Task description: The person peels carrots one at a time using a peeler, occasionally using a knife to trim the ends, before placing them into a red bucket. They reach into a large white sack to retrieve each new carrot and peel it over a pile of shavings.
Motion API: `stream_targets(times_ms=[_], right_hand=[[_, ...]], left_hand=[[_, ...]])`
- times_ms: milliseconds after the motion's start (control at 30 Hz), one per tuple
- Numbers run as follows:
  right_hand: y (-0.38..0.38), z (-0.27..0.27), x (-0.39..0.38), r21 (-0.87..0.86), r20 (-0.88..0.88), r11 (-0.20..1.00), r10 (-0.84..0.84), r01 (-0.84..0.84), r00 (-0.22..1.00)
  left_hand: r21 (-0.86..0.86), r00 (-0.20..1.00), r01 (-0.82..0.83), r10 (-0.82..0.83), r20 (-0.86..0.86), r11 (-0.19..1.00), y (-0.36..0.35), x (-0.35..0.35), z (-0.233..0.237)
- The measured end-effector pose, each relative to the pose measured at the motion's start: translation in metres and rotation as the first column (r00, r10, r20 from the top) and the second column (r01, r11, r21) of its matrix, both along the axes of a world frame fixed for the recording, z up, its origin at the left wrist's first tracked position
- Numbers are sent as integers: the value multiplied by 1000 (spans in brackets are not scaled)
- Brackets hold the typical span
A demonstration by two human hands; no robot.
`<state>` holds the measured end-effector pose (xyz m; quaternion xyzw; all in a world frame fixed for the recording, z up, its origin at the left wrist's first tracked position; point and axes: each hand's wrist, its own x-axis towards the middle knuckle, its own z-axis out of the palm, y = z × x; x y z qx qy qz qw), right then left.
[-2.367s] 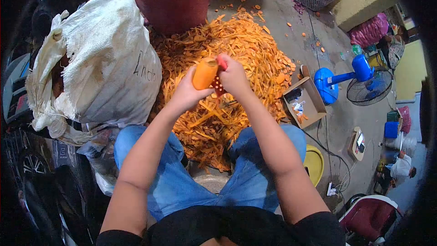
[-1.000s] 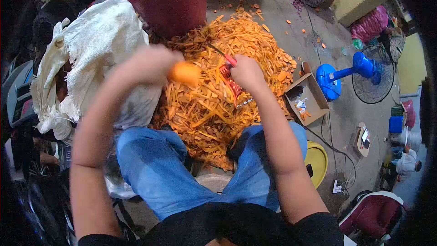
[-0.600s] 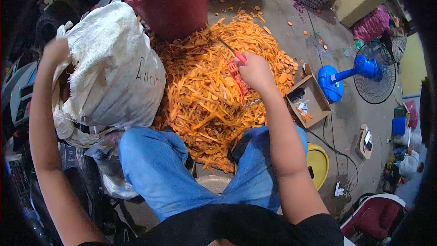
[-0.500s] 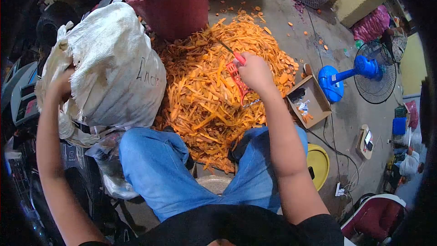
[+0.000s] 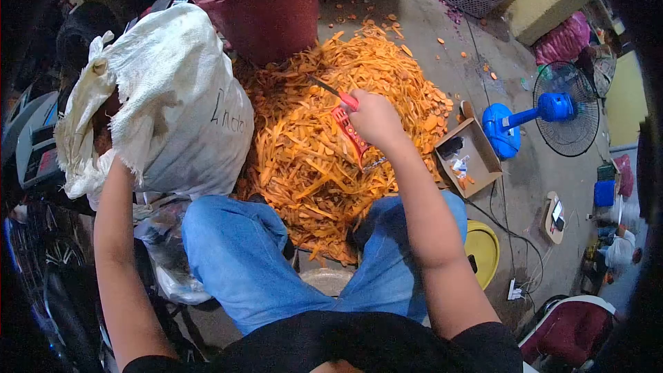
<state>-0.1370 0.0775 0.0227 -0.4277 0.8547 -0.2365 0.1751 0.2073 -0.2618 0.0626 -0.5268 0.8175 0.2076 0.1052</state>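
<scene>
Fetching stage, apparently: left hand hidden inside sack at ten o'clock, grip untellable; right hand clamped on red peeler. Next needs a firm one-handed pull.

My right hand extends forward, grip closed; my left arm reaches forward-left, hand hidden past the wrist.

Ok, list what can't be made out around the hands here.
Head view only:
- Left hand: hidden inside the white sack; its fingers and any hold cannot be seen.
- Sack contents: covered by the cloth.
- Red peeler in the right hand: blade end too small to read.
- Red bucket: inside cut off by the top edge.
</scene>
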Motion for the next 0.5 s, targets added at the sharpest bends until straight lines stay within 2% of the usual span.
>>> stream_targets(times_ms=[433,500], right_hand=[[1,1,-2,-25,-35,1000,-5,4,999],[0,3,1,49,-12,999,-10,11,1000]], left_hand=[[-40,998,-61,60,-16,997,-9,20,8],[-51,997,-78,78,-12,996,-9,26,10]])
